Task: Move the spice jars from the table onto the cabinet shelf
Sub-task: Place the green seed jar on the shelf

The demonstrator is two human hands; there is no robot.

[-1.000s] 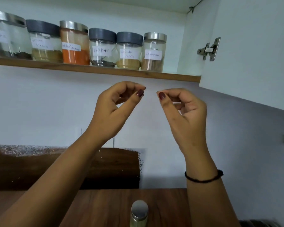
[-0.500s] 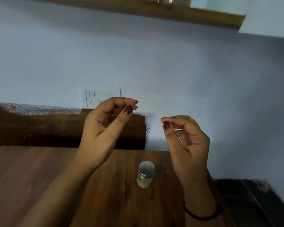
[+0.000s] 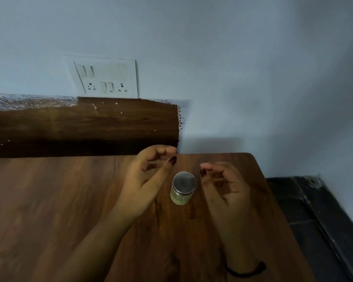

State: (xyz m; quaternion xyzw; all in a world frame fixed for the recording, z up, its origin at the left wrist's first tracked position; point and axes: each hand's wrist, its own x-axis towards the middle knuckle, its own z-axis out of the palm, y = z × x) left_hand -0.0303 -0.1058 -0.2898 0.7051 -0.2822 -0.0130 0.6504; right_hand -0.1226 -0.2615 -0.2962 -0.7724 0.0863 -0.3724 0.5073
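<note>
**Hands cupped either side of a lone spice jar, not yet touching it**

The left hand (image 3: 149, 180) and the right hand (image 3: 226, 186) hover low over the table (image 3: 49, 200). Each has its fingers loosely curved and its thumb held apart from them, and neither holds anything. Between the two palms stands the spice jar (image 3: 182, 188). It is upright, made of glass with a brushed steel lid, and filled with something greenish-yellow. It sits just beside the left thumb and near the right fingertips, with a narrow gap showing on each side, so neither hand appears to have contact.

As a judgement, the step in hand is the pickup, and the grasp is not yet made. This is the only jar visible on the tabletop around the hands. The cabinet shelf is out of view, so how many jars already stand there cannot be told. For this jar, the grasp, the lift and the placing on the shelf all remain to be done.

Beyond the hands, a dark wooden panel (image 3: 80, 125) runs along the wall. A white switchboard (image 3: 107, 79) is mounted above it. A black band (image 3: 245, 270) circles the right wrist. Outward from the right hand, past the table edge, lies a dark surface (image 3: 314, 220) that I cannot identify.
</note>
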